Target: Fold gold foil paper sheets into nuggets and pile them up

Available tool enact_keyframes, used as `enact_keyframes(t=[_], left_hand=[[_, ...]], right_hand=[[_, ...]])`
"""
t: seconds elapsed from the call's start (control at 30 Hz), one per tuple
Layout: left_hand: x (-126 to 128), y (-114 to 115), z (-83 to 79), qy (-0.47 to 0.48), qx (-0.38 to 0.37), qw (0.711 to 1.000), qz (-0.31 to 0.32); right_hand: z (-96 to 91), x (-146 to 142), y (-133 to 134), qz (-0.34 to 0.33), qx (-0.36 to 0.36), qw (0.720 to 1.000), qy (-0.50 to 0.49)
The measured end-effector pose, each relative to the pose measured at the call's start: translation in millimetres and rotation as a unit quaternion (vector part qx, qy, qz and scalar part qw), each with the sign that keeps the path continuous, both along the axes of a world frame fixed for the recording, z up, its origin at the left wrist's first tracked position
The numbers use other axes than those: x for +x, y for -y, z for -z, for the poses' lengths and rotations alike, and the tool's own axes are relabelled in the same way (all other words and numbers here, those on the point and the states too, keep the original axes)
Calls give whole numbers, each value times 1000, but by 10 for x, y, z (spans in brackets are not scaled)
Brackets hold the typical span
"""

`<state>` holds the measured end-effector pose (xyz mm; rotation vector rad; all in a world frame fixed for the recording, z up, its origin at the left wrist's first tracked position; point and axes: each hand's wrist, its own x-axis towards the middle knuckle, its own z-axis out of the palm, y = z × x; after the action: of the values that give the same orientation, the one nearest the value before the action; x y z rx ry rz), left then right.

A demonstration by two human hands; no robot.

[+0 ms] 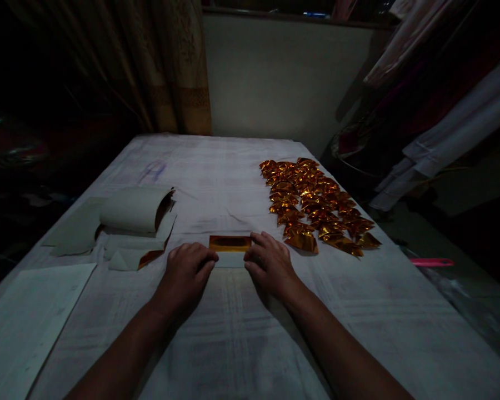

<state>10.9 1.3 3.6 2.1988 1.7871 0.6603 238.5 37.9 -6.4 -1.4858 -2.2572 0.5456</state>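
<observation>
A small sheet of gold foil paper [230, 259] lies on the cloth-covered table in front of me, its pale back folded up over part of the shiny gold face. My left hand [190, 265] pinches its left edge between thumb and fingers. At the right edge, my right hand [270, 263] holds the paper the same way, with the index finger reaching along the gold side. Right of my hands, several folded gold foil pieces [312, 205] lie in overlapping rows. Curled, pale-backed foil sheets [135, 210] are stacked to the left.
A large white sheet of paper [33, 316] lies at the table's left front. The table [229, 344] has a checked cloth. A curtain [162, 66] and a wall [287, 78] stand behind it. Clothes [462, 122] hang at the right, above a pink handle [431, 261].
</observation>
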Motion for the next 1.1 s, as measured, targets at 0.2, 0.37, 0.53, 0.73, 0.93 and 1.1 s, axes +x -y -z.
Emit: enact_keyframes(t=[0.2,0.37,0.53,0.73,0.93,1.1], left_hand=[[127,8,6,-52,33,998,-21],[224,7,50,-93,56,993,-35],[124,-21,23,-57,-1,998,-30],[-149,-49,39,0,-39,999,-24],[-224,-34,72,8,-17,1000,-20],[-186,-32,23,8,-23,1000,-21]], right_hand=[[20,-141,74,21,46,999,0],[37,-244,98,39,62,997,-2],[20,-103,17,12,24,1000,10],[62,98,-66,-3,15,1000,21],[105,104,-49,-30,33,999,21],[112,114,-48,-38,40,998,10]])
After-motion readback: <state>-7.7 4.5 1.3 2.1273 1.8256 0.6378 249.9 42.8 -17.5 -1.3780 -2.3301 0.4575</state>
